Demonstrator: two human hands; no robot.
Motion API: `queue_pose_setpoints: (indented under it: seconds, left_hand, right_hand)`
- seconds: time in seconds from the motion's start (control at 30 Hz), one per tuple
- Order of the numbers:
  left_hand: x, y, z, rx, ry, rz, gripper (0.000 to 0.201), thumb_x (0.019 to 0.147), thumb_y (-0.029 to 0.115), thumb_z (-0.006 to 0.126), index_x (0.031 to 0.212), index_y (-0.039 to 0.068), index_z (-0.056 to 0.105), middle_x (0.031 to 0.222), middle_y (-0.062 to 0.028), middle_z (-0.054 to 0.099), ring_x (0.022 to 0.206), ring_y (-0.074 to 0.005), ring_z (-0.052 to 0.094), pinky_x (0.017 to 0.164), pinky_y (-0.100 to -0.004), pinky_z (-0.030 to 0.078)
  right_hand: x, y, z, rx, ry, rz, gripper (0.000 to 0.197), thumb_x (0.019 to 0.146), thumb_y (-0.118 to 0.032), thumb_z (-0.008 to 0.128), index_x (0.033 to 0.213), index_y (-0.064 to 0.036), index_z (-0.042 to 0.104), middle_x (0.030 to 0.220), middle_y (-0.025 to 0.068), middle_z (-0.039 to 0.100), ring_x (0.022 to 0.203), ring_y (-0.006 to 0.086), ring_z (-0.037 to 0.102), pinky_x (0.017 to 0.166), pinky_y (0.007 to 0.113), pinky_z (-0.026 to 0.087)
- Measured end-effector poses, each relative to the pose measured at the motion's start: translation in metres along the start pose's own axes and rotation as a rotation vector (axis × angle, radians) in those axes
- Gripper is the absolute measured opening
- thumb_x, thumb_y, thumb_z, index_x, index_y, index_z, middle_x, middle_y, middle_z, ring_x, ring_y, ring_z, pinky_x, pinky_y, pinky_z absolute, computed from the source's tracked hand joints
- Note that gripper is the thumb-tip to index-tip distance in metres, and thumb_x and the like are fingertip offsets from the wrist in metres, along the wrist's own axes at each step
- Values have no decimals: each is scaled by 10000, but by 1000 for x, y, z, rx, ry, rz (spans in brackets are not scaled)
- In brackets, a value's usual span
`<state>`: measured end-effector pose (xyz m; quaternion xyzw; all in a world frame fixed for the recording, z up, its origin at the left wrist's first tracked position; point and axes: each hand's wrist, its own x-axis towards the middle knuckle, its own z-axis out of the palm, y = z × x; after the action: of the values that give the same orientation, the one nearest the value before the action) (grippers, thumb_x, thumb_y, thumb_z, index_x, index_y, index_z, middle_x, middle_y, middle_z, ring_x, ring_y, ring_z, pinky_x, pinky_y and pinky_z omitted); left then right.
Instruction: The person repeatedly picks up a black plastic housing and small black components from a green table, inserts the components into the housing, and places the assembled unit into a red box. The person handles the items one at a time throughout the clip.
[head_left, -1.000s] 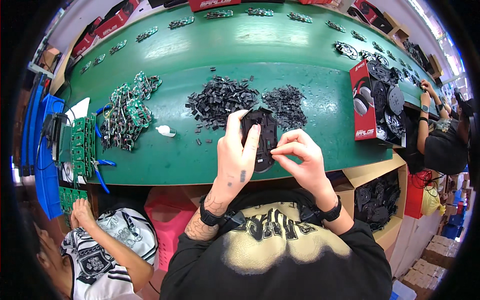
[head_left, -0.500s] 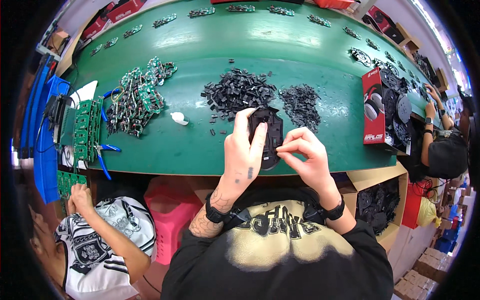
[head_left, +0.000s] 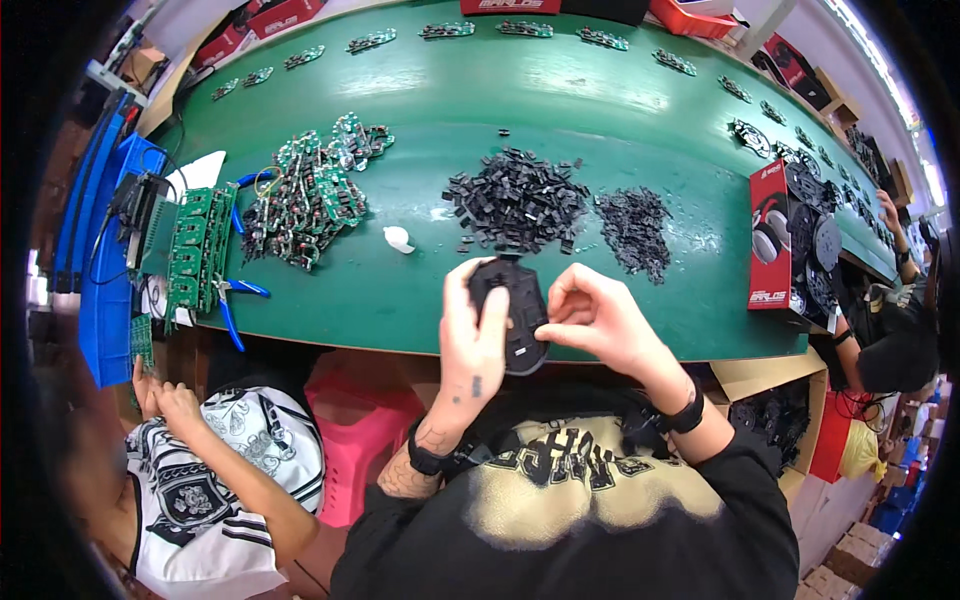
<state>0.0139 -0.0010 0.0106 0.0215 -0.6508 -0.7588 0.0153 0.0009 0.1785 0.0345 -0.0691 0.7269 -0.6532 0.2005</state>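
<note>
My left hand [head_left: 468,335] is wrapped round a black oval plastic shell [head_left: 524,305], thumb across its inner face. The shell looks like part of a computer mouse housing and is held just over the table's near edge. At its right rim, the thumb and forefinger of my right hand [head_left: 600,318] are pinched together; whatever is between them is too small or hidden to make out. Beyond the shell lies a heap of small black plastic pieces [head_left: 515,195]. To the right of that is a second heap of finer black pieces [head_left: 635,225].
Circuit boards [head_left: 310,190] are piled at the left, near a white object [head_left: 398,239] and blue-handled pliers [head_left: 231,315]. At the right stands a red box [head_left: 770,235] of black parts. A co-worker's hands [head_left: 165,395] are at the lower left; a pink plastic stool or basket [head_left: 350,440] is beside me.
The view has shifted, so the table's things sit further right and lower. My hands and the shell have drawn back from the black heap, toward me. Both grips look the same.
</note>
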Motion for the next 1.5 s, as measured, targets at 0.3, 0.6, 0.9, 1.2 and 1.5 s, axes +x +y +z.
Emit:
queue_pose_setpoints:
  seconds: [0.3,0.6,0.9,1.2,1.5]
  left_hand:
    - [-18,-2,-68,-58,241,25,421,950,45,507,1357,6,404,1139,-104,585,896,-116,579,750,-244,486]
    - [-10,4,-41,-45,97,17,528,923,-21,531,1406,12,321,1126,-127,598,864,-144,625,799,-267,518]
    - [1,10,40,-10,-156,133,597,943,-26,510,1470,45,237,1224,-150,536,995,-173,607,884,-302,507]
    - [-1,3,76,-8,-395,152,595,949,23,545,1458,41,239,1213,-157,536,974,-192,619,860,-303,517]
    - [29,42,95,693,-446,469,476,731,44,738,1186,70,603,986,-95,556,909,-193,572,656,-291,545]
  right_hand:
    - [79,9,29,-664,27,-421,147,775,-120,730,849,-18,652,777,111,585,758,272,633,711,369,517]
    - [42,5,10,-162,168,-239,147,820,-54,717,959,-5,730,875,84,707,811,153,690,728,260,547]
    - [-10,3,-15,-240,506,-464,102,754,-97,748,813,-34,694,966,97,672,938,213,642,813,339,519]
    - [-36,34,-52,493,282,-168,266,879,-60,677,1125,12,606,1036,57,654,995,130,616,914,289,482]
    - [-47,48,-88,446,267,-231,335,888,-88,670,1200,12,603,1115,68,659,1017,127,603,937,307,478]
